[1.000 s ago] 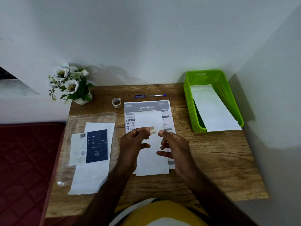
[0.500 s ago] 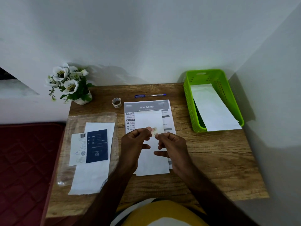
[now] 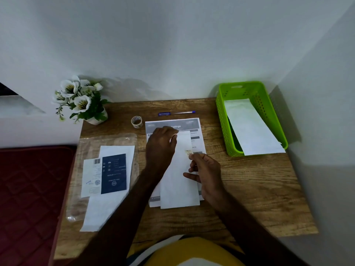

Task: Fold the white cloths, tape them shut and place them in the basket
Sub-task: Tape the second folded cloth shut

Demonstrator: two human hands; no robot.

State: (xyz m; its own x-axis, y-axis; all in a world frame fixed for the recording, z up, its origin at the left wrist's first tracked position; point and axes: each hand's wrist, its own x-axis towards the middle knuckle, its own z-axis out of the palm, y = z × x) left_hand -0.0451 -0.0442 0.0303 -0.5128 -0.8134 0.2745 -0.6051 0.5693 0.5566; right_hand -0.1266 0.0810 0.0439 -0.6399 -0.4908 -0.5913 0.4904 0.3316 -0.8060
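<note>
Left hand (image 3: 160, 144) moved up the folded cloth (image 3: 179, 181), half-covering the sheet's (image 3: 194, 124) "Railings" heading

Both forearms are bare to the hands (image 3: 161, 144), above a yellow garment (image 3: 184, 252) with white and dark bands.

A wooden table (image 3: 249, 189) stands pushed into a corner between two plain white walls (image 3: 172, 45). Soft shadows fall on the back wall and the right wall. Beside the table's left edge lies a dark red quilted mattress (image 3: 28, 189).
</note>
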